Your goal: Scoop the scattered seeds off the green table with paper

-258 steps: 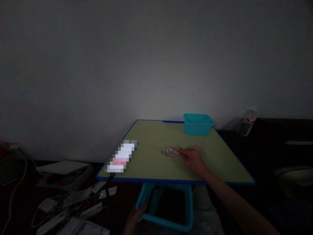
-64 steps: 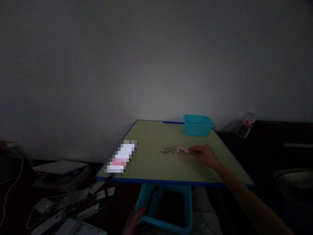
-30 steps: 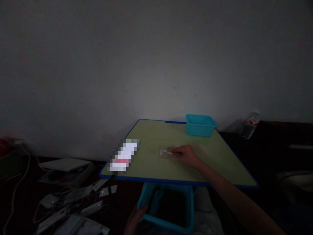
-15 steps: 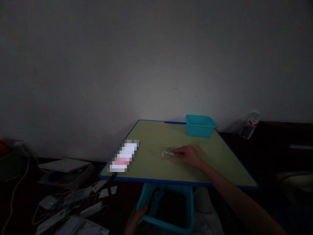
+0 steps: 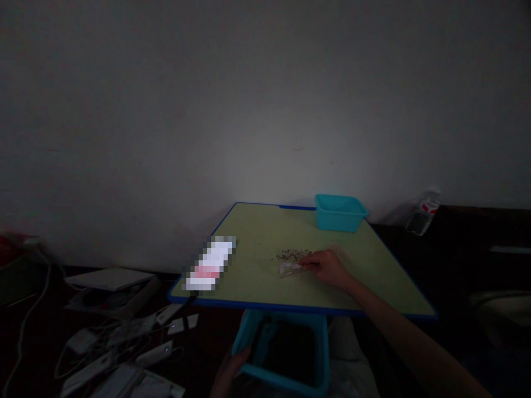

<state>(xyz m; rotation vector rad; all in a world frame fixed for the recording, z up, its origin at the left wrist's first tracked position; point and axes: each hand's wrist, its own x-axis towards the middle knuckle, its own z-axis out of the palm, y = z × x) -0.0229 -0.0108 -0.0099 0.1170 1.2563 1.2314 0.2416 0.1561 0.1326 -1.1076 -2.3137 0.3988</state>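
Pinching the whitish scrap [image 5: 287, 268] at middle of table [image 5: 265, 221], right hand [image 5: 329, 269] has thumb and fingers closed on its end. Dark specks [image 5: 290, 254] scattered mid-table. Left hand [image 5: 231, 367] grips lower bin [image 5: 322, 356] below table's near edge, thumb on rim, other fingers hidden. Upper bin [image 5: 339, 220] at table's far right corner; pixelated bright screen [image 5: 211, 265] along table's left side.
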